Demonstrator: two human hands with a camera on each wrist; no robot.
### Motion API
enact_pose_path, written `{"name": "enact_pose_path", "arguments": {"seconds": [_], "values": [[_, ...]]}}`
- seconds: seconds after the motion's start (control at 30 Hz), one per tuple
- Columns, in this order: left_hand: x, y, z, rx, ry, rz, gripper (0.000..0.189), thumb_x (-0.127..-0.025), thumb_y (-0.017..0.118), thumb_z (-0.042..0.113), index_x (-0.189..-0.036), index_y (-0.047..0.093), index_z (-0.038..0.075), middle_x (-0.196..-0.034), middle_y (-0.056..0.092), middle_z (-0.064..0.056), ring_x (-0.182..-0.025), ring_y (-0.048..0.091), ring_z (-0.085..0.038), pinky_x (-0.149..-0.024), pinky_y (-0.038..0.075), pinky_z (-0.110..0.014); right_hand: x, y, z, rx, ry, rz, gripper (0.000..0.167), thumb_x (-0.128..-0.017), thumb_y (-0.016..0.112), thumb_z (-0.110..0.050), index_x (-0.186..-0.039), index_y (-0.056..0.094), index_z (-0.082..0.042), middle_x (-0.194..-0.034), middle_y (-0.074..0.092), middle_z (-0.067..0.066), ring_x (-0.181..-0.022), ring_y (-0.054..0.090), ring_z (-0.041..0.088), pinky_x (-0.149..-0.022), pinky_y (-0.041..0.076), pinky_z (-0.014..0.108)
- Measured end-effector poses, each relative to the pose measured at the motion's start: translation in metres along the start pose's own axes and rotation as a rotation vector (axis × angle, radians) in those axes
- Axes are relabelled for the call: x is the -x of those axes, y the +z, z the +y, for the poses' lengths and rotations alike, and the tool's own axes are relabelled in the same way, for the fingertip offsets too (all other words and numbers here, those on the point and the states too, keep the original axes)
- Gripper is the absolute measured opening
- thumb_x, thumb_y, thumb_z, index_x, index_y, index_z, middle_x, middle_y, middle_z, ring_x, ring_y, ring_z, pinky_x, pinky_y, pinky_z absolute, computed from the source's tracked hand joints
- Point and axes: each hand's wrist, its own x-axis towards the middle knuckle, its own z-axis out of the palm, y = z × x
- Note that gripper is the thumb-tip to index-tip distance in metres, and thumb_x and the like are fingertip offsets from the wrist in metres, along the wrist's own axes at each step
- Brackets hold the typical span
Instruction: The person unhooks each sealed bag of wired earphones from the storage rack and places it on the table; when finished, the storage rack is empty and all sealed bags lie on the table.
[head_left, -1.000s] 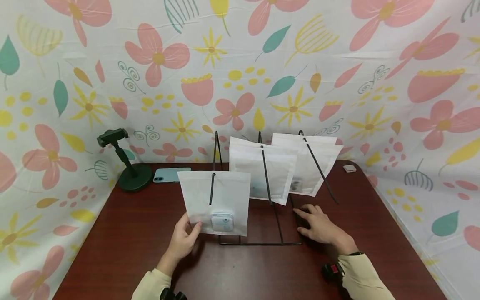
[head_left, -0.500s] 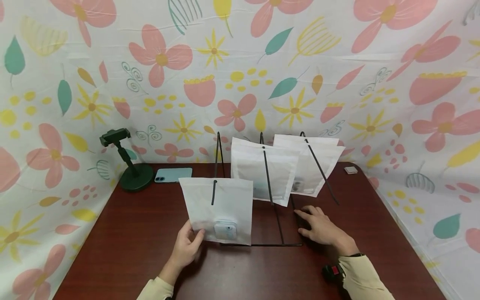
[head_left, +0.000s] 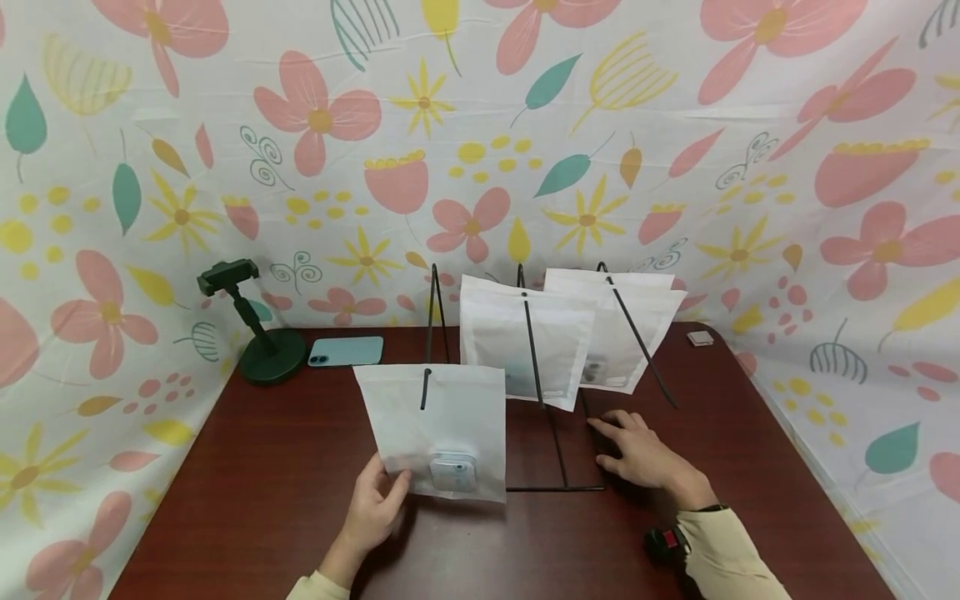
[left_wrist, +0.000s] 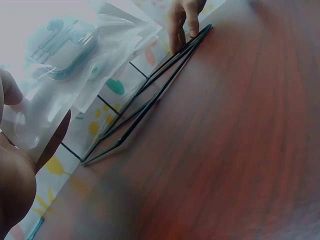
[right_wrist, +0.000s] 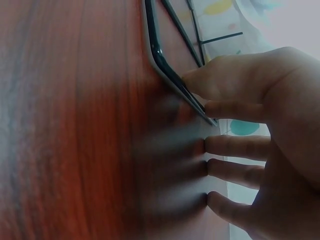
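Note:
A white pouch (head_left: 442, 408) hangs on the left rod of a black wire rack (head_left: 558, 450), the rod passing through a hole near its top edge. My left hand (head_left: 371, 504) pinches the pouch's lower left corner between thumb and fingers. Through the clear side, seen in the left wrist view, white earphones in a case (left_wrist: 62, 47) show inside. My right hand (head_left: 637, 450) rests at the right side of the rack's base. In the right wrist view its thumb (right_wrist: 200, 82) touches the base wire, and the other fingertips lie on the table with nothing in them.
More white pouches hang on the middle rod (head_left: 487, 333) and right rod (head_left: 633, 333). Behind on the left stand a dark green stand (head_left: 273, 354) and a light blue phone (head_left: 345, 351). A small white square (head_left: 701, 338) lies at the back right. A flowered cloth (head_left: 480, 125) encloses the table.
My left hand has drawn the pouch along its rod, toward the rod's front tip and lower in the head view. The right hand has stayed at the rack base.

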Motion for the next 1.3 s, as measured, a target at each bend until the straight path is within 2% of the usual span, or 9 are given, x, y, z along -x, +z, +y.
{"name": "enact_pose_path", "arguments": {"seconds": [0.07, 0.3, 0.43, 0.73, 1.07, 1.3], "values": [[0.002, 0.001, 0.000, 0.017, 0.023, -0.010, 0.035, -0.088, 0.047, -0.023, -0.121, 0.050, -0.011, -0.116, 0.062, 0.000, -0.109, 0.060, -0.007, -0.090, 0.050, -0.019, 0.000, 0.001, 0.000, -0.002, 0.000, -0.001, 0.055, -0.086, 0.072, -0.021, -0.136, 0.056, -0.004, -0.131, 0.050, 0.022, -0.117, 0.045, 0.041, -0.087, 0.045, 0.058], [0.006, 0.003, 0.006, 0.001, -0.016, 0.010, 0.031, -0.090, 0.049, -0.020, -0.119, 0.051, -0.010, -0.115, 0.063, 0.005, -0.107, 0.062, -0.006, -0.087, 0.051, -0.019, 0.001, 0.002, 0.001, -0.006, 0.000, 0.003, 0.055, -0.086, 0.072, -0.021, -0.136, 0.056, -0.004, -0.131, 0.050, 0.022, -0.116, 0.045, 0.040, -0.087, 0.045, 0.058], [0.011, 0.004, 0.009, -0.003, -0.021, 0.014, 0.033, -0.089, 0.049, -0.020, -0.121, 0.051, -0.010, -0.116, 0.063, 0.004, -0.107, 0.062, -0.007, -0.086, 0.051, -0.018, 0.001, 0.002, 0.001, -0.009, 0.004, -0.004, 0.055, -0.087, 0.072, -0.021, -0.136, 0.056, -0.005, -0.131, 0.050, 0.022, -0.117, 0.045, 0.041, -0.087, 0.045, 0.058], [0.016, 0.002, 0.007, 0.016, 0.049, 0.026, 0.039, -0.085, 0.048, -0.027, -0.121, 0.050, -0.013, -0.117, 0.064, 0.000, -0.108, 0.061, -0.006, -0.088, 0.050, -0.017, 0.001, 0.001, 0.001, -0.025, 0.012, -0.023, 0.055, -0.088, 0.072, -0.022, -0.138, 0.054, -0.006, -0.133, 0.048, 0.022, -0.118, 0.044, 0.041, -0.089, 0.044, 0.058], [0.021, 0.003, 0.021, -0.008, 0.026, 0.029, 0.036, -0.087, 0.049, -0.023, -0.121, 0.051, -0.011, -0.117, 0.064, -0.001, -0.109, 0.061, -0.007, -0.089, 0.050, -0.018, 0.002, 0.000, 0.001, -0.026, 0.006, -0.009, 0.055, -0.087, 0.072, -0.021, -0.137, 0.055, -0.005, -0.133, 0.049, 0.022, -0.118, 0.044, 0.041, -0.090, 0.044, 0.057], [0.025, 0.004, 0.021, -0.006, 0.056, 0.035, 0.038, -0.086, 0.048, -0.026, -0.122, 0.051, -0.013, -0.118, 0.063, -0.003, -0.108, 0.062, -0.008, -0.089, 0.051, -0.019, 0.001, 0.000, 0.002, -0.024, -0.004, -0.020, 0.056, -0.087, 0.072, -0.021, -0.137, 0.054, -0.004, -0.133, 0.049, 0.023, -0.118, 0.044, 0.042, -0.091, 0.045, 0.055]]}}
